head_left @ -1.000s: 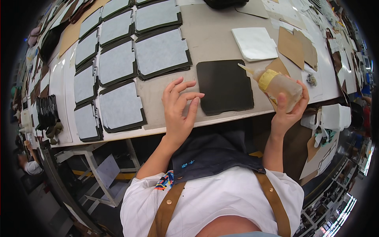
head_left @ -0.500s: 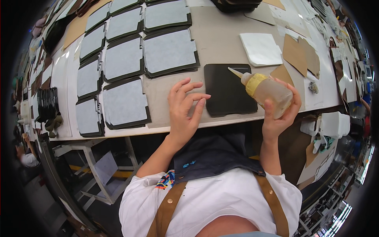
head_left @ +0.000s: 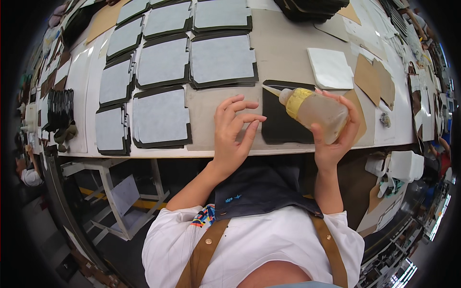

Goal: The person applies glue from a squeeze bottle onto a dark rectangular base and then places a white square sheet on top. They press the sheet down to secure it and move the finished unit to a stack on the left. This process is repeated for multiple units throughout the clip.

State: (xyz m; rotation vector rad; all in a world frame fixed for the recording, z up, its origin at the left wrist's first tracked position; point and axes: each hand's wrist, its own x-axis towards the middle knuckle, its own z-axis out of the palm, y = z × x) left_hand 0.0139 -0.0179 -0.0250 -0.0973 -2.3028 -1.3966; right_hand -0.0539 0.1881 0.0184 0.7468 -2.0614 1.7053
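My right hand (head_left: 338,129) is wrapped round a squeeze bottle (head_left: 317,114), which is cloudy and has yellow tape about its neck. The bottle lies tilted, its pale pointed nozzle aimed left over the upper left corner of a black sheet (head_left: 281,126). Whether the tip touches the sheet I cannot tell. That sheet lies flat at the table's near edge, partly covered by the bottle. Just left of it, my left hand (head_left: 235,129) hovers with fingers apart and nothing in them.
Stacks of black pieces with light grey panels (head_left: 161,117) stand in rows on the left of the table (head_left: 211,103). A white stack (head_left: 331,68) and brown card pieces (head_left: 369,79) lie at the right. Dark stacked pieces (head_left: 312,8) stand at the back. White containers (head_left: 406,165) sit below the right edge.
The bottle in my right hand has moved left relative to the black sheet, its nozzle now at the sheet's upper left corner. The whole view has shifted slightly; my left hand stays open.
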